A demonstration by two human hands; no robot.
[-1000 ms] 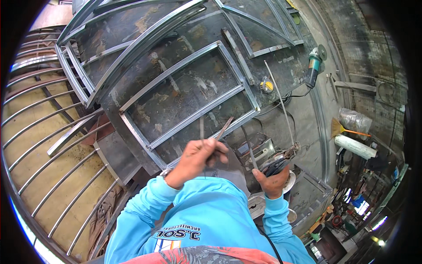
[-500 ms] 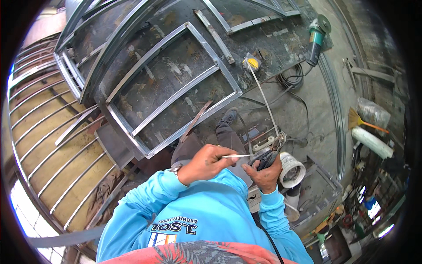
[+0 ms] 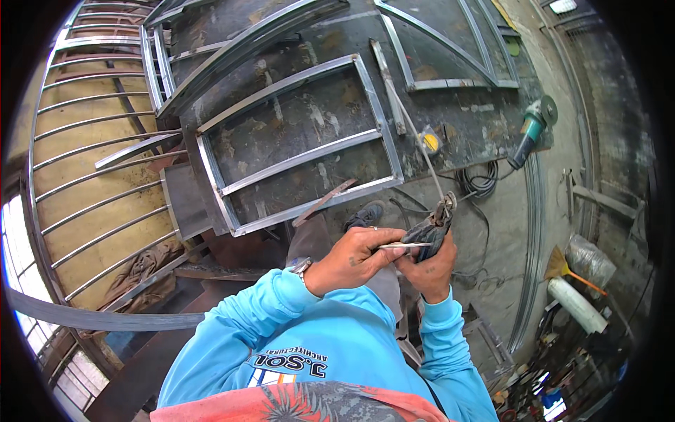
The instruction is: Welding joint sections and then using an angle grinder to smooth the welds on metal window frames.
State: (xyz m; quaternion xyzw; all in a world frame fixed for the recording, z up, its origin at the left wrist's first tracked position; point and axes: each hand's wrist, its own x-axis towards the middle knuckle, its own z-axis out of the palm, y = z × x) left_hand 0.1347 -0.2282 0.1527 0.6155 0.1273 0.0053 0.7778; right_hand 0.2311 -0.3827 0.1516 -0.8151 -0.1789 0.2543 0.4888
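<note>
Held in my right hand [image 3: 430,273] is a dark welding electrode holder [image 3: 432,231], its worn jaws pointing away from me. A long, thin welding rod [image 3: 434,176] sticks out of the jaws toward the workbench. My left hand [image 3: 351,261] pinches a short pale stick [image 3: 406,245], whose kind I cannot make out. The stick lies across the holder's handle, and both hands are close together in front of my body. Beyond them, a welded metal frame [image 3: 302,160] with a crossbar rests on the dark workbench [image 3: 302,98].
A yellow tape measure [image 3: 430,143] and a green angle grinder [image 3: 533,132] lie at the bench's right side. Coiled black cable [image 3: 479,181] hangs near its edge. A rusty flat bar [image 3: 323,202] crosses the frame's near side. Curved metal bars [image 3: 98,163] stand at left.
The bench and frame have shifted right in view as my viewpoint moved. My hands have come closer together, bringing the pale stick over the holder. The white bucket beside my right hand is no longer visible.
</note>
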